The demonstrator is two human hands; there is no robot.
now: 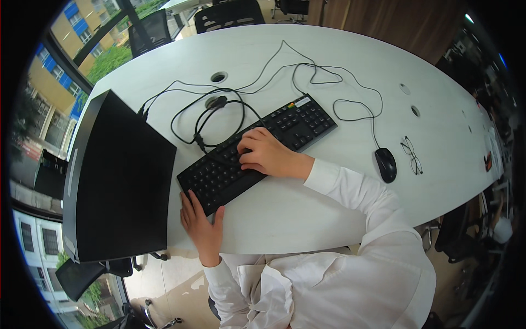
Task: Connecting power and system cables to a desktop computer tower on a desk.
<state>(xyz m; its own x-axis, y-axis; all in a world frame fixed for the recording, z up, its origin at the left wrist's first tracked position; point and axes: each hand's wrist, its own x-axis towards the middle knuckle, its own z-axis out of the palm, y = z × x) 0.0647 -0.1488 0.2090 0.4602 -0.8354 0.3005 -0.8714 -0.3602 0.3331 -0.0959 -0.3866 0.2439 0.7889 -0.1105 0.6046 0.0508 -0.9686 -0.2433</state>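
A black computer keyboard (230, 181) lies slantwise on the white table. My left hand (202, 226) rests at its near left corner, fingers on the edge and thumb apart. Over the middle of the keys, my right hand (263, 152) has curled fingers at a black cable (222, 159); whether they grip it is hidden. That thick cable lies in loops behind the keyboard and partly across it. To the right are a black computer mouse (385, 165) and a pair of glasses (411, 155). A black monitor (127, 177) stands at the left.
Thin black cables (279, 78) wind over the far part of the white table (349, 49). Round cable holes (219, 77) open in its top. Office chairs (229, 16) stand beyond the far edge and at the lower left, near the windows.
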